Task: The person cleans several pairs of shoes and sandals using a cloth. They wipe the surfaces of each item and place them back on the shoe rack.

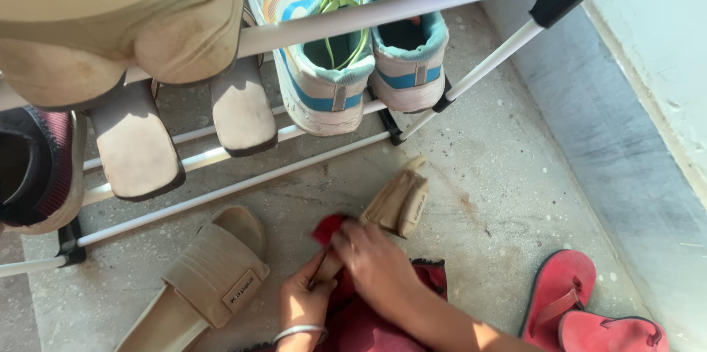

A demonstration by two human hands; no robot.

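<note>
wiping tan slide sandal (396, 205) on floor, 12 o'clock of hands | right hand (375, 264) grip presses red cloth (328, 228) on it | left hand (302, 300) grip pinches sandal's heel end | judgement: brace firmly, short strokes

Both hands low, close together; left hand (302, 300) fingers curled; right hand (375, 267) apparently gripping, crossing over left.
</note>
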